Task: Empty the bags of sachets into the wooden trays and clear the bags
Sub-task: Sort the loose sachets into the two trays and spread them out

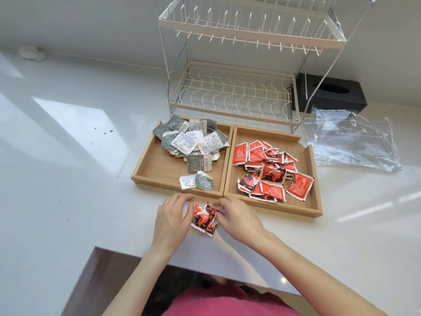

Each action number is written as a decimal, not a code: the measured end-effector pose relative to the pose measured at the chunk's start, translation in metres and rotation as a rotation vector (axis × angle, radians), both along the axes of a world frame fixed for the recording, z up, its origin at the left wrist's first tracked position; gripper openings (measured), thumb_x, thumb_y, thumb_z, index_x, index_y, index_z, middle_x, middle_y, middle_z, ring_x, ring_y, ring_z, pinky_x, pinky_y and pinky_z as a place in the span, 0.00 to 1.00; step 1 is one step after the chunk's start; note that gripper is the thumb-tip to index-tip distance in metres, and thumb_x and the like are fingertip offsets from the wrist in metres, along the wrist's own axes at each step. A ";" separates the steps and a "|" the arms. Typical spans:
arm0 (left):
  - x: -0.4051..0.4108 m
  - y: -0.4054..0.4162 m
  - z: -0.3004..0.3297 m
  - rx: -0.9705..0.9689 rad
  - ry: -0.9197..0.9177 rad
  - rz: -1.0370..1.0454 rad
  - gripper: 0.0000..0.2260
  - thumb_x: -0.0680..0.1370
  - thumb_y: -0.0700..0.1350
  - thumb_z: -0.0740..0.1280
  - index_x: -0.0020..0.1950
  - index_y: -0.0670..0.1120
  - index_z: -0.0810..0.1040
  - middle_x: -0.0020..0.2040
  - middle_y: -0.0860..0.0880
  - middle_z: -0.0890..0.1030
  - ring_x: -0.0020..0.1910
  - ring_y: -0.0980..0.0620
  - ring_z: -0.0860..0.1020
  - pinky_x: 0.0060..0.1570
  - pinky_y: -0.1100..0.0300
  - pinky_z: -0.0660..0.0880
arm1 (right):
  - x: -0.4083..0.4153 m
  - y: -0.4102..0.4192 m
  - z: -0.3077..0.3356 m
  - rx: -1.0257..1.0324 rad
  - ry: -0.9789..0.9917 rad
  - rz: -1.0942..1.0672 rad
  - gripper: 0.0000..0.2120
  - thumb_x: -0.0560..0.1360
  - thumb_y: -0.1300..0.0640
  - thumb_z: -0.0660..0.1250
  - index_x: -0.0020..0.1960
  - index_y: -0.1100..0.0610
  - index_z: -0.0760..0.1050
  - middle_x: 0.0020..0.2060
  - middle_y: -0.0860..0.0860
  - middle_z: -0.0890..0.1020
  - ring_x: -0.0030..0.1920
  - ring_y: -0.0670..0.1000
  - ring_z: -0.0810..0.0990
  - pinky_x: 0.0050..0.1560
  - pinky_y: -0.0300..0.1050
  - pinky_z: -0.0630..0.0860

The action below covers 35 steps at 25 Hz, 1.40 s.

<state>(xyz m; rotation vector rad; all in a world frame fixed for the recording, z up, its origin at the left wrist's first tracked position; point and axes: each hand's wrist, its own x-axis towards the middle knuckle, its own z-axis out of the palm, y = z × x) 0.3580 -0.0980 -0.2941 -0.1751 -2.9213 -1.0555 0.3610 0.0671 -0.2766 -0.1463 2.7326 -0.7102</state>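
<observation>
Before trays (180,185), both hands (172,215) grip red sachets (204,218)

A home kitchen: a wire dish rack (234,65) stands on a white countertop (68,156) against the wall.

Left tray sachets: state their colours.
Grey and white sachets, shown in the head view.

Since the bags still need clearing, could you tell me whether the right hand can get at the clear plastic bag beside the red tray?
Probably yes: the plastic bag lies open on the counter with nothing between, though the right hand now holds red sachets.
</observation>
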 end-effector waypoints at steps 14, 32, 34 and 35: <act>0.016 0.015 -0.009 -0.118 -0.332 -0.054 0.15 0.71 0.49 0.68 0.54 0.46 0.71 0.50 0.48 0.72 0.55 0.46 0.70 0.51 0.54 0.68 | 0.014 0.000 -0.017 -0.105 -0.138 -0.176 0.09 0.73 0.57 0.63 0.52 0.59 0.71 0.53 0.56 0.76 0.55 0.56 0.73 0.50 0.45 0.66; -0.021 0.065 0.038 0.285 -0.257 -0.007 0.04 0.75 0.44 0.64 0.42 0.47 0.76 0.31 0.50 0.75 0.35 0.44 0.77 0.44 0.51 0.77 | 0.005 0.073 0.030 -0.781 -0.101 -0.557 0.05 0.74 0.63 0.63 0.48 0.56 0.73 0.43 0.54 0.80 0.42 0.52 0.77 0.40 0.43 0.73; -0.028 0.076 0.041 0.251 -0.233 -0.031 0.06 0.76 0.42 0.62 0.49 0.44 0.77 0.36 0.48 0.76 0.37 0.44 0.75 0.40 0.66 0.73 | 0.001 0.087 0.032 -0.780 -0.070 -0.597 0.05 0.75 0.63 0.63 0.47 0.55 0.73 0.41 0.53 0.80 0.40 0.50 0.76 0.41 0.43 0.73; -0.032 0.081 0.043 0.225 -0.211 -0.053 0.07 0.76 0.41 0.62 0.52 0.43 0.77 0.39 0.48 0.77 0.38 0.47 0.74 0.36 0.73 0.68 | -0.001 0.094 0.033 -0.766 -0.058 -0.610 0.05 0.75 0.63 0.62 0.47 0.54 0.73 0.38 0.50 0.80 0.37 0.48 0.76 0.39 0.39 0.73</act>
